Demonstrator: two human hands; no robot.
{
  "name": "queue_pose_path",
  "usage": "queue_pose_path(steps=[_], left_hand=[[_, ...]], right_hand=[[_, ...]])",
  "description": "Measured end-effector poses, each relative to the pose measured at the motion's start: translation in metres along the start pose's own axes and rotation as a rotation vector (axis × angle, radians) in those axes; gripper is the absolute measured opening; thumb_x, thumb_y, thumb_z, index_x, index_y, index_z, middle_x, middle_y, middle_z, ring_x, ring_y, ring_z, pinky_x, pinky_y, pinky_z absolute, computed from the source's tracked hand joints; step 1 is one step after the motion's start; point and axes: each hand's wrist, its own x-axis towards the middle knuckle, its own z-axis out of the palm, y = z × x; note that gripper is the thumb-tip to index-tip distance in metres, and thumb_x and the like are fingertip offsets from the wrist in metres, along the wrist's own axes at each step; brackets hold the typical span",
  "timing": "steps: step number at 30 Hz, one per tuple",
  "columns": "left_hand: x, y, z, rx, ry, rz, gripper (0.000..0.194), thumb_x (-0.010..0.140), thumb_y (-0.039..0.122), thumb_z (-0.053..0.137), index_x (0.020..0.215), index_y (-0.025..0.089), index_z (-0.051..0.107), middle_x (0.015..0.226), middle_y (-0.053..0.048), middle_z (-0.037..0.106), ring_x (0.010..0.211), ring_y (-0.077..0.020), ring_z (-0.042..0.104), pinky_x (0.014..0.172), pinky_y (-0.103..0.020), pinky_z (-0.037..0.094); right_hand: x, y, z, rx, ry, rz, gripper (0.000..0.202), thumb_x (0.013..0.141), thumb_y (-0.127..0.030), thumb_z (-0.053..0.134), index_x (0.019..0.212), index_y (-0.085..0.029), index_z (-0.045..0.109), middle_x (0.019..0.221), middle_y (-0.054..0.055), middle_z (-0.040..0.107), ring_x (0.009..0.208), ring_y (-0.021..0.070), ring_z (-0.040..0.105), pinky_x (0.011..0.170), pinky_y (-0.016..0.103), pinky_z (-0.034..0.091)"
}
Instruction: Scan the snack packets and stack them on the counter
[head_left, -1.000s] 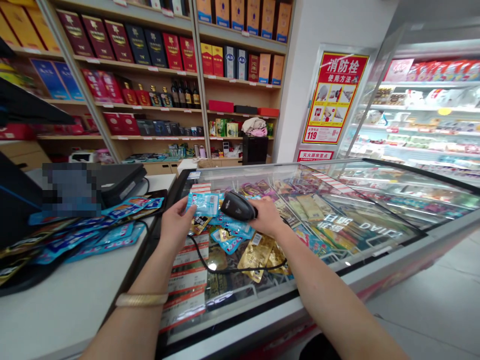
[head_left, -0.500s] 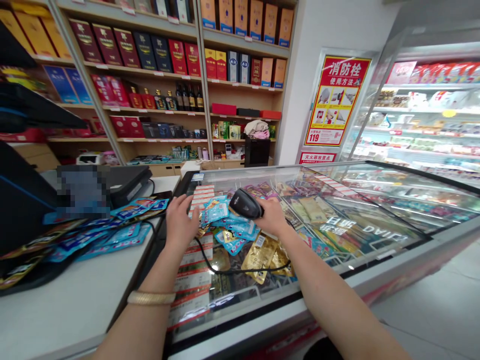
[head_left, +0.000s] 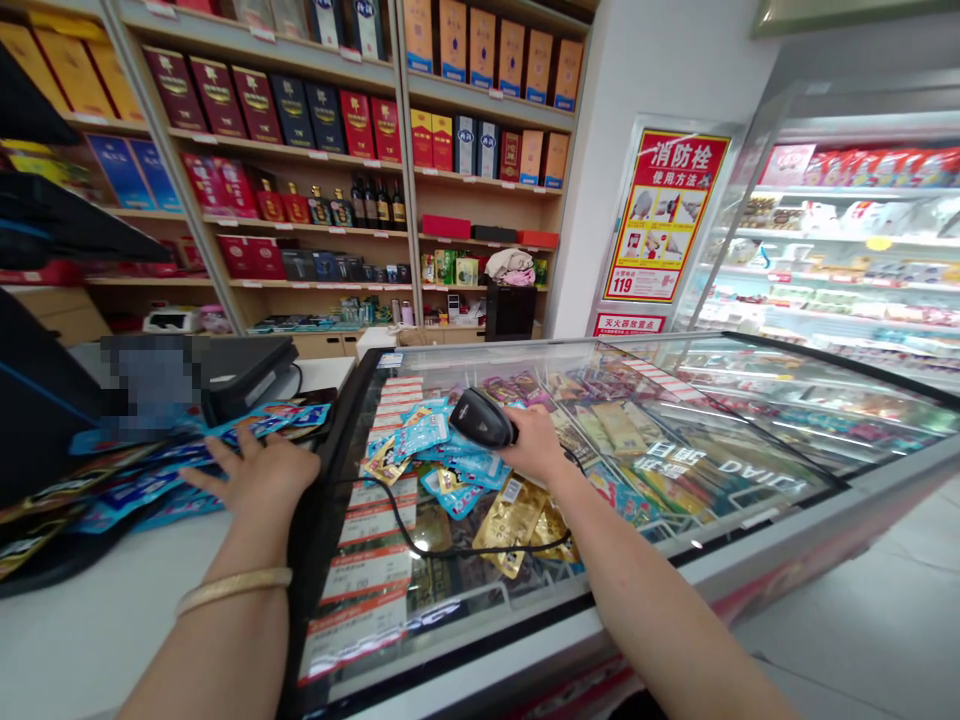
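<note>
My right hand (head_left: 534, 440) is wrapped round the handle of a black barcode scanner (head_left: 480, 418), held over the glass top of a freezer (head_left: 465, 620). Beneath and beside the scanner lie several blue packets (head_left: 424, 432) and gold packets (head_left: 510, 520) on the glass. The scanner's cable (head_left: 450, 552) loops across them. To the left, my left hand (head_left: 255, 475) has its fingers spread over another heap of blue packets (head_left: 161, 490) on the white counter (head_left: 187, 600). It grips nothing that I can see.
A black device (head_left: 251, 375) stands at the back of the counter, with dark screens at the far left. Shelves (head_left: 315, 150) of boxes and bottles rise behind. A lit display fridge (head_left: 847, 240) is at the right.
My left hand has moved left from the packets on the freezer to those on the counter, its fingers spreading. The scanner in my right hand has shifted slightly left in view.
</note>
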Motion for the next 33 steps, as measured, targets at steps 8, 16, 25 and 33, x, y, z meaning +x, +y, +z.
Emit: queue_pose_path(steps=[8, 16, 25, 33], left_hand=[[-0.022, 0.041, -0.034, 0.044, 0.019, 0.077, 0.059, 0.072, 0.03, 0.058, 0.129, 0.016, 0.058, 0.148, -0.025, 0.048, 0.147, -0.053, 0.018, 0.108, -0.081, -0.005], [-0.038, 0.082, -0.038, -0.513, 0.099, -0.11, 0.052, 0.069, 0.04, 0.069, 0.117, 0.02, 0.07, 0.133, -0.01, 0.063, 0.095, -0.0292, 0.069, 0.098, -0.051, 0.054], [-0.062, 0.098, -0.024, -0.561, -0.044, -0.019, 0.046, 0.066, 0.044, 0.074, 0.105, 0.019, 0.072, 0.081, -0.004, 0.07, 0.073, -0.0227, 0.068, 0.072, -0.037, 0.056], [-0.071, 0.107, -0.022, -0.47, -0.107, 0.033, 0.031, 0.063, 0.041, 0.074, 0.087, 0.022, 0.068, 0.069, 0.0, 0.064, 0.063, -0.0183, 0.062, 0.061, -0.029, 0.05]], right_hand=[[0.001, 0.001, -0.001, -0.008, 0.011, -0.008, 0.025, 0.074, -0.029, 0.067, 0.099, -0.023, 0.07, 0.089, 0.004, 0.076, 0.086, 0.0239, 0.067, 0.081, 0.033, 0.035], [0.001, -0.003, -0.003, -0.003, 0.023, 0.008, 0.027, 0.072, -0.027, 0.066, 0.098, -0.024, 0.071, 0.092, 0.004, 0.076, 0.088, 0.0238, 0.067, 0.081, 0.033, 0.034], [0.001, -0.004, -0.003, 0.045, 0.023, -0.073, 0.017, 0.072, -0.028, 0.069, 0.087, -0.022, 0.066, 0.086, 0.002, 0.075, 0.085, 0.0221, 0.066, 0.08, 0.031, 0.033], [0.002, -0.007, -0.003, 0.032, -0.048, -0.117, 0.019, 0.069, -0.027, 0.069, 0.088, -0.022, 0.068, 0.086, 0.001, 0.076, 0.082, 0.0213, 0.065, 0.079, 0.031, 0.034]])
